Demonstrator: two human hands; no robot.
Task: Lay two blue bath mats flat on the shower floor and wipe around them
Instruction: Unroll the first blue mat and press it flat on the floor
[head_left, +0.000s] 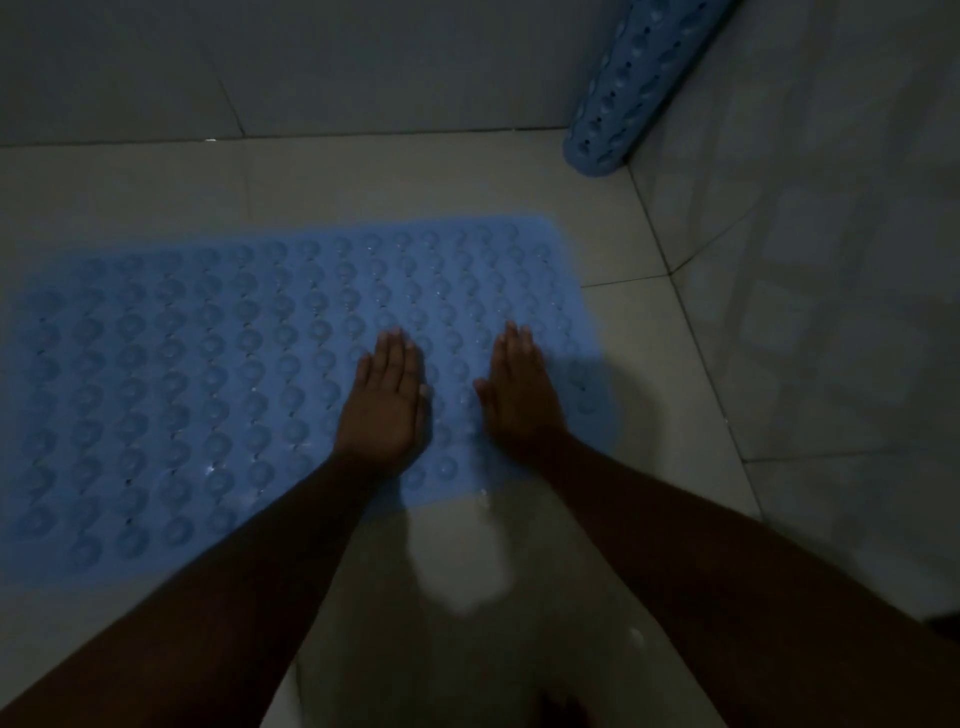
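Note:
A blue bath mat (208, 374) covered in round suction cups lies spread out on the pale tiled shower floor (649, 364), reaching from the left edge of the view to the middle right. My left hand (387, 402) and my right hand (519, 395) rest palm down on the mat's right end, side by side, fingers straight and together, holding nothing. A second blue mat (634, 83), rolled into a tube with small holes, stands leaning in the far right corner against the wall.
Grey tiled walls (363, 62) close the space at the back and on the right (831, 260). A bright patch of light falls on the floor tiles between my forearms. The room is dim.

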